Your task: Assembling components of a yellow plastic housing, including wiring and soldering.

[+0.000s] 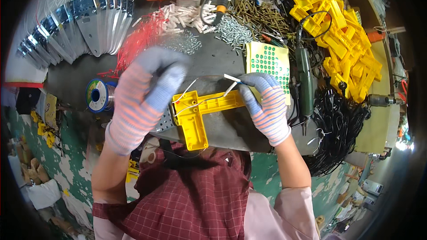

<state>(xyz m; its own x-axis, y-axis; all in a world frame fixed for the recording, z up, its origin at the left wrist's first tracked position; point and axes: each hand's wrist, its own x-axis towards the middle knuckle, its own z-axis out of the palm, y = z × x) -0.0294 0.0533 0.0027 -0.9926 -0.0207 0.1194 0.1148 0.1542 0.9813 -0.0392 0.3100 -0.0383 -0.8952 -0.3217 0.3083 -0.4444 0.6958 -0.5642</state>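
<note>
Left hand (141,95) hangs curled and blurred, grip unclear; right hand (269,104) pinches a white sleeve (231,78).

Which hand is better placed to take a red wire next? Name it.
Probably the left hand, nearer the red wires; the right hand is beyond the yellow plastic housing, seemingly pinching a white sleeve.

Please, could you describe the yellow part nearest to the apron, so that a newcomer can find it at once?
Start at the dark grey table and go to its edge beside the checked maroon apron. Just beyond the apron is the yellow plastic part, roughly T-shaped. Unlike the heaped yellow pieces at upper right, it is apart, with a thin white wire across it.
</note>
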